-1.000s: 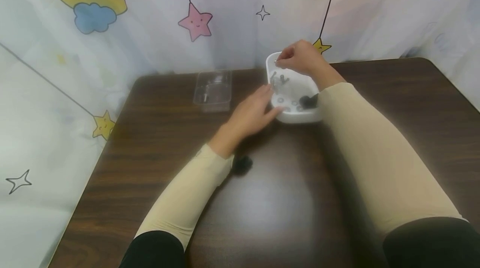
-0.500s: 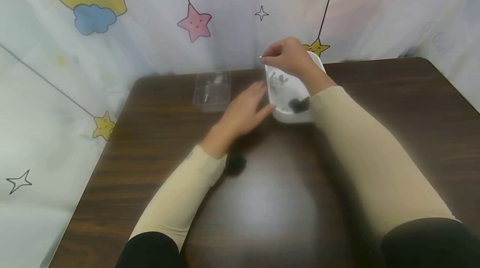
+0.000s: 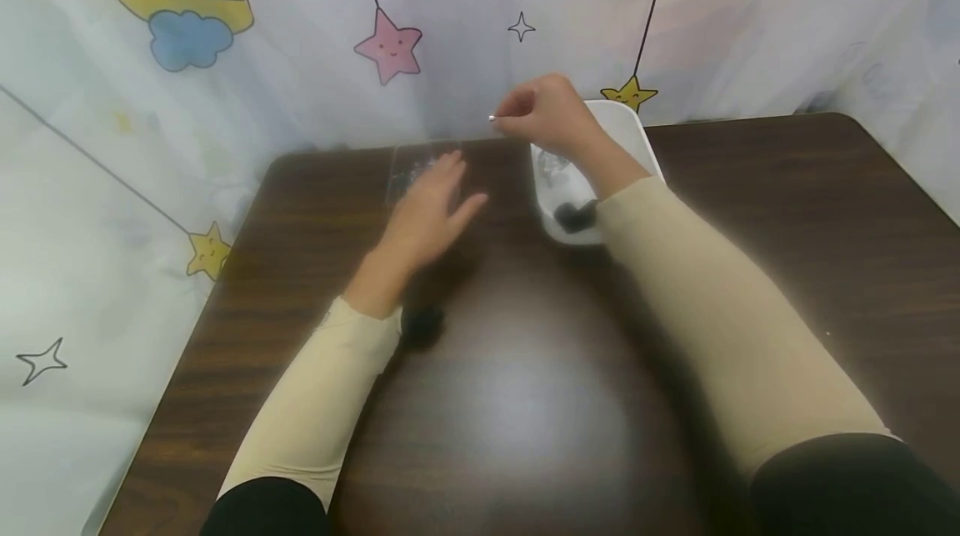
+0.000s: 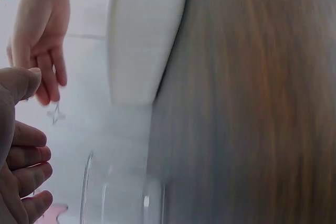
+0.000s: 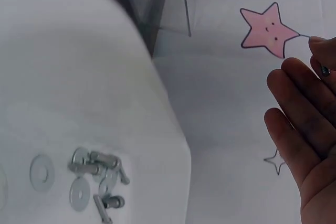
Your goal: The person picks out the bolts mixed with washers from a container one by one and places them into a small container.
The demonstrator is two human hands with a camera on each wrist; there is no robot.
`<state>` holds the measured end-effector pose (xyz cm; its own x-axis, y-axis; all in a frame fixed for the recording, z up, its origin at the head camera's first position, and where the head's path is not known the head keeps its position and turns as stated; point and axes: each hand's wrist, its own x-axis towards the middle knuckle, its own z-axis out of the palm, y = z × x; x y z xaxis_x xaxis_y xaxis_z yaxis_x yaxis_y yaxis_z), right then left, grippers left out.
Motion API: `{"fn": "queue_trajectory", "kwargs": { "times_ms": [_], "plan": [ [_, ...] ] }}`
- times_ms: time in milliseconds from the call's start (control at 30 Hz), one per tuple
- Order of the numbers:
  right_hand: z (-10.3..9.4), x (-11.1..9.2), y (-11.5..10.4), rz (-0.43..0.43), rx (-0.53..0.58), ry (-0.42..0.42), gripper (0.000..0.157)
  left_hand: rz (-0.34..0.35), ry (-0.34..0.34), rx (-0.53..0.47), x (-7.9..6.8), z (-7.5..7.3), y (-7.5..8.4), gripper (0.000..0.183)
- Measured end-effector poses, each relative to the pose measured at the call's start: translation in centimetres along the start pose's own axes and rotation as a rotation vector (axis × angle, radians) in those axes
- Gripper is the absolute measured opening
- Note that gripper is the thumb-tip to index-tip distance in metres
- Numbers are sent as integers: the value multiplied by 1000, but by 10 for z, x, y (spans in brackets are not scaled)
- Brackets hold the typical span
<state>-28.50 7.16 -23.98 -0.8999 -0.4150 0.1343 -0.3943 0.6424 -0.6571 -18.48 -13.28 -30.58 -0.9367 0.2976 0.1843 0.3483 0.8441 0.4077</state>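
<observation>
My right hand (image 3: pixel 551 117) is raised over the left side of the white tray (image 3: pixel 628 129), pinching a small shiny metal piece (image 5: pixel 325 70) between thumb and forefinger. Most of that piece is hidden by the fingers, so I cannot tell its kind. My left hand (image 3: pixel 422 215) reaches over the near side of the clear plastic box (image 3: pixel 401 165), fingers extended and thumb spread, holding nothing. It covers much of the box in the head view. Several metal bolts (image 5: pixel 105 161) and flat washers (image 5: pixel 42 173) lie in the tray, as the right wrist view shows.
The dark wood-patterned table (image 3: pixel 525 403) carries both containers near its back edge. Right behind it hangs a white curtain (image 3: pixel 465 86) printed with stars and clouds. A black wrist camera (image 3: pixel 423 326) sits at my left cuff, and another (image 3: pixel 576 217) overlaps the tray.
My right hand has lifted from the tray and moved left with the small metal piece. The left hand has left the tray's edge and shifted left to the clear box.
</observation>
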Motion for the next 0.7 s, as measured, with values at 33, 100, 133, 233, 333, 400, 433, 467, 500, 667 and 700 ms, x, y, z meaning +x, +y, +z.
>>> {"fn": "queue_trajectory", "kwargs": {
  "times_ms": [33, 100, 133, 233, 333, 400, 433, 467, 500, 667, 700],
  "plan": [
    [2, 1, -1, -12, 4, -1, 26, -12, 5, -3, -1, -3, -4, 70],
    [7, 3, -3, -36, 11, 2, 25, -34, 10, -2, -4, -8, -12, 70],
    [10, 5, -4, -42, 4, 2, 25, -41, 13, -2, -5, -10, -16, 70],
    [19, 8, -7, -79, -12, 0, 26, -59, 10, 5, -8, -14, -29, 70],
    [30, 9, -12, -107, -36, -15, 28, -80, -9, 1, -12, -16, -41, 72],
    [37, 10, -15, -135, -31, -25, 27, -98, -18, -8, -13, -18, -50, 74],
    [41, 11, -16, -150, -34, -29, 27, -105, -20, -15, -14, -18, -54, 75],
    [45, 12, -17, -168, -36, -36, 26, -113, -21, -21, -14, -19, -58, 75],
    [50, 13, -18, -183, -39, -41, 26, -122, -22, -27, -15, -19, -62, 75],
    [70, 16, -20, -253, -86, -70, 22, -153, -25, -53, -15, -19, -76, 74],
    [74, 16, -21, -261, -102, -75, 22, -158, -27, -56, -15, -19, -78, 73]
  ]
}}
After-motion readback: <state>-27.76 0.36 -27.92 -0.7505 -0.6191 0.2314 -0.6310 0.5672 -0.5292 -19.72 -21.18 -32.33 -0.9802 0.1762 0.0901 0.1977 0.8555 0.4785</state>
